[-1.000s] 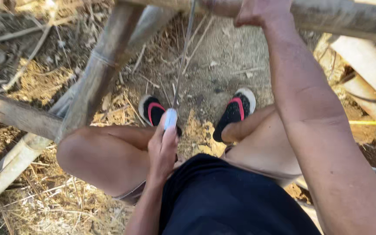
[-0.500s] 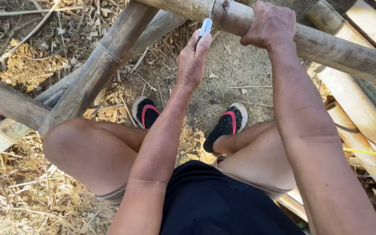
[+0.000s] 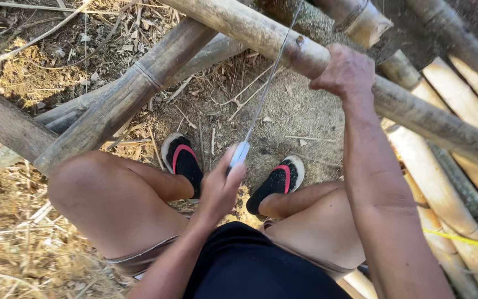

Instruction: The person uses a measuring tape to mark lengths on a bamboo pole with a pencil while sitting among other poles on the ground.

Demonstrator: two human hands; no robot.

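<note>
A thin-bladed saw (image 3: 264, 94) with a pale handle ran slantwise from a squatting person's knees up to a thick, weathered bamboo pole (image 3: 416, 111), its narrow metal blade meeting the pole's near side just beside a knot. The pole lay propped off the ground, angled down toward the right, its brown-grey skin dry, scuffed and ringed with nodes

Outdoor ground of dry, packed earth (image 3: 300, 111) in bright sunlight. Straw and dry grass (image 3: 12, 232) cover the near left. Split pale bamboo lengths (image 3: 460, 94) lie stacked at right, crossed by a yellow cord (image 3: 471, 241). Loose twigs (image 3: 40, 33) scatter far left.
</note>
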